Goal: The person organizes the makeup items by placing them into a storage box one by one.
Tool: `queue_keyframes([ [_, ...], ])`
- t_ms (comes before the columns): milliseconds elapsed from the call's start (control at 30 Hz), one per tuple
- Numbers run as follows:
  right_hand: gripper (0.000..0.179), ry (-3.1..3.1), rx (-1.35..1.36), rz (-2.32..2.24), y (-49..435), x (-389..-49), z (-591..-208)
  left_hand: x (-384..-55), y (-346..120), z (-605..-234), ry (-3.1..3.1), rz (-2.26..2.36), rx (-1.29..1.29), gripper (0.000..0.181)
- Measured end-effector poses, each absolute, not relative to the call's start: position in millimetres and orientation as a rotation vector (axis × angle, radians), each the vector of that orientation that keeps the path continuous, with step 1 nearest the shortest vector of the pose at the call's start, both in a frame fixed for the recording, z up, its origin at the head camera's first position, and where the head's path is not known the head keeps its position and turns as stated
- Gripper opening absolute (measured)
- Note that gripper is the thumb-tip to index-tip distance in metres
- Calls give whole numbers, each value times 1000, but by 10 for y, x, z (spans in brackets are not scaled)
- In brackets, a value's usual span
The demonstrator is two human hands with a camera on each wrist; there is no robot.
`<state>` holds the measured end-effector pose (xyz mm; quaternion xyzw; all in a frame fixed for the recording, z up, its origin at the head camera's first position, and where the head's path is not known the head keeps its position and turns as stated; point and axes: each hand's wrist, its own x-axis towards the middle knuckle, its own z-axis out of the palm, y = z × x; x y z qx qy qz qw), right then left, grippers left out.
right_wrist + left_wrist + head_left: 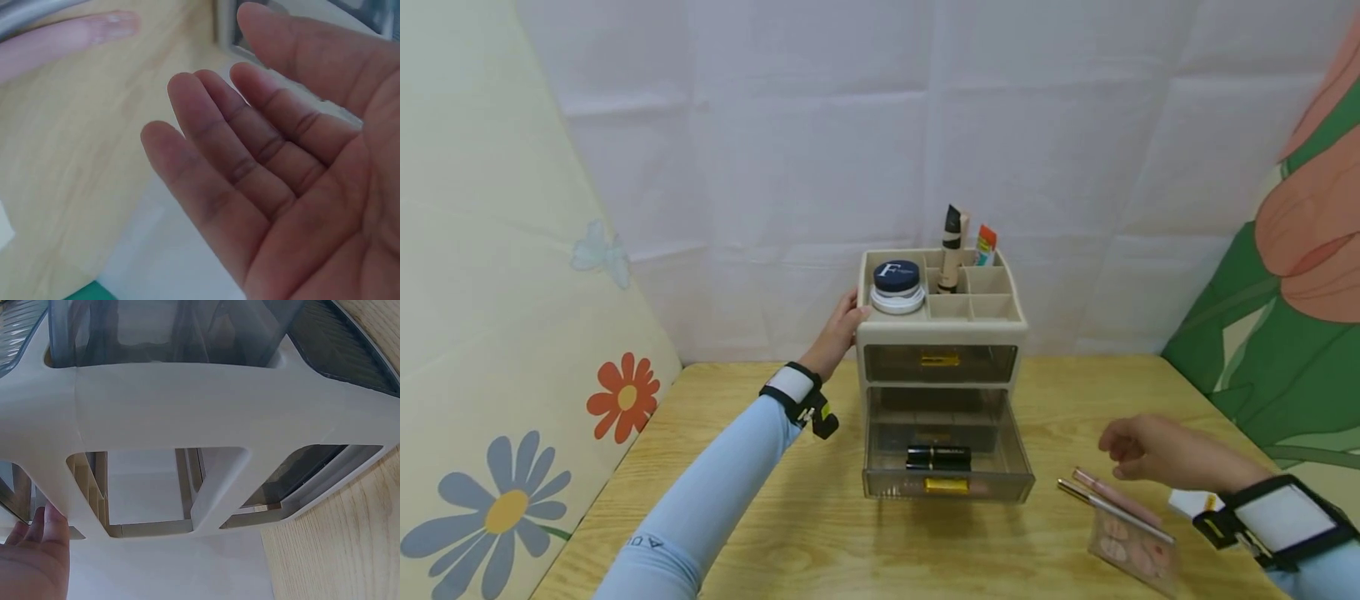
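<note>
A beige makeup organizer (940, 335) stands on the wooden table, its lower drawer (891, 485) pulled out with black tubes (938, 457) lying inside. At its upper left side my left hand (838, 333) grips the frame, thumb at the top edge; the left wrist view shows these fingers (55, 528) against the side wall. My right hand (1172, 452) hovers over the table at the right, fingers loosely bent and holding nothing. Just below it lie a pink pen-like stick (1116, 493), a silver pen-like stick (1123, 512) and a makeup palette (1131, 552).
On the organizer's top sit a dark-lidded jar (897, 277) over a white round case (898, 302), a black-capped beige tube (951, 254) and an orange-capped tube (986, 244). The upper drawer (895, 364) is closed. A white item (1193, 502) lies near my right wrist.
</note>
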<state>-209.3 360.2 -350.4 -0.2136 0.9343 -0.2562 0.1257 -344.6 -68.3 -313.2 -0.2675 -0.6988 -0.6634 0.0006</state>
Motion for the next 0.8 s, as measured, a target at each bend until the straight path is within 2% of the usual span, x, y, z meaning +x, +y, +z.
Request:
queue_keyframes([
  [400, 16, 2816, -700, -725, 3660, -2151, -3867, -3423, -687, -3113, -2189, -2093, -841, 68],
  [800, 12, 2817, -433, -682, 3648, -2227, -4099, -3420, -689, -3105, -2192, -2108, -848, 67],
])
